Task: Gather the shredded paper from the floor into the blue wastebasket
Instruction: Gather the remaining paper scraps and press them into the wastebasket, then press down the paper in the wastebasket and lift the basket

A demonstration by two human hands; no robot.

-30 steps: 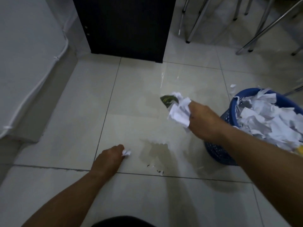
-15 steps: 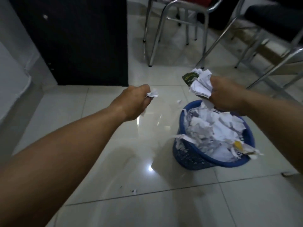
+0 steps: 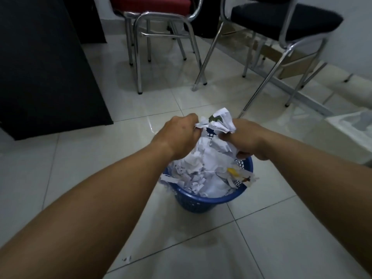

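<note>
The blue wastebasket (image 3: 209, 200) stands on the tiled floor in the middle of the view, heaped above its rim with white shredded paper (image 3: 203, 170). Right over the heap, my left hand (image 3: 181, 135) and my right hand (image 3: 245, 137) meet, both closed on one crumpled wad of paper (image 3: 218, 122) with a dark green scrap in it. Several strips hang over the basket's rim. A few tiny paper bits (image 3: 126, 259) lie on the floor near my left forearm.
A black cabinet (image 3: 46, 63) stands at the left. A red-seated chrome chair (image 3: 153, 25) and a black-seated chrome chair (image 3: 281, 27) stand behind the basket. A white box or tray (image 3: 354, 133) sits at the right edge. Glossy tiles surround the basket.
Both hands have come together over the basket; my left hand, which carried a small scrap, now grips the wad held by my right hand. The view has shifted so that the basket sits at the centre.
</note>
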